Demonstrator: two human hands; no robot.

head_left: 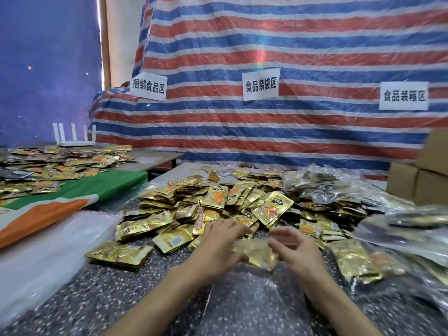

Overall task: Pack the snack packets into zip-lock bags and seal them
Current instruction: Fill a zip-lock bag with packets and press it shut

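Desk (97,299): speckled top.
Snack packets (213,204): gold foil with orange print, heaped from desk centre to far edge.
Zip-lock bag (242,309): clear, at near edge.
Left hand (218,243): beside gold bunch; grip blurred, cannot tell.
Right hand (294,249): opposite side, fingers curved; grip cannot tell.
Gold bunch (257,253): blurred, between both hands.

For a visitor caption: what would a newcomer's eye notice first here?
First, the big heap of gold snack packets covering the middle of the speckled table. Behind it hangs a red, blue and white striped tarp with three white paper signs. Near the front, the left hand and right hand meet at a blurred gold packet.
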